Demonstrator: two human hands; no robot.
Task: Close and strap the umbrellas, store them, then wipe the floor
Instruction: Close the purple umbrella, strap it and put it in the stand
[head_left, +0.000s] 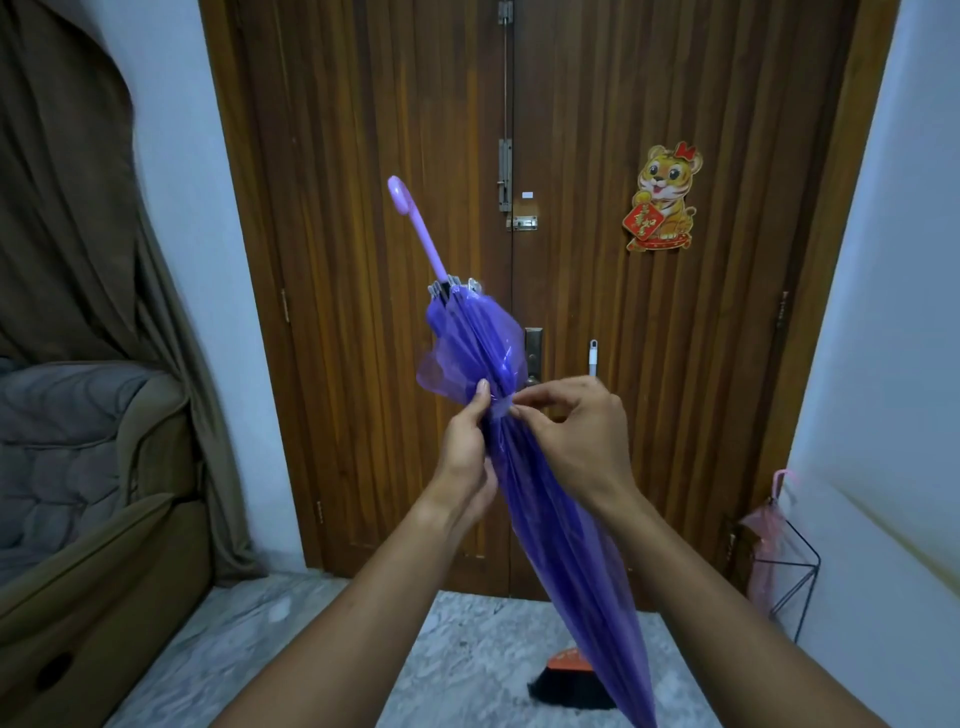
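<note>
Fastening the strap (500, 410) round the closed purple umbrella (550, 519), held handle-up before the door (363, 208): left hand (465, 452) grips the gathered canopy, right hand (571, 436) pinches the strap. A pink umbrella (769, 525) already sits in the wire rack (811, 587); storing this one and wiping the floor (311, 649) remain.

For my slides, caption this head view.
Left hand grips a closed purple umbrella while right hand pinches its strap, facing a wooden door.
</note>
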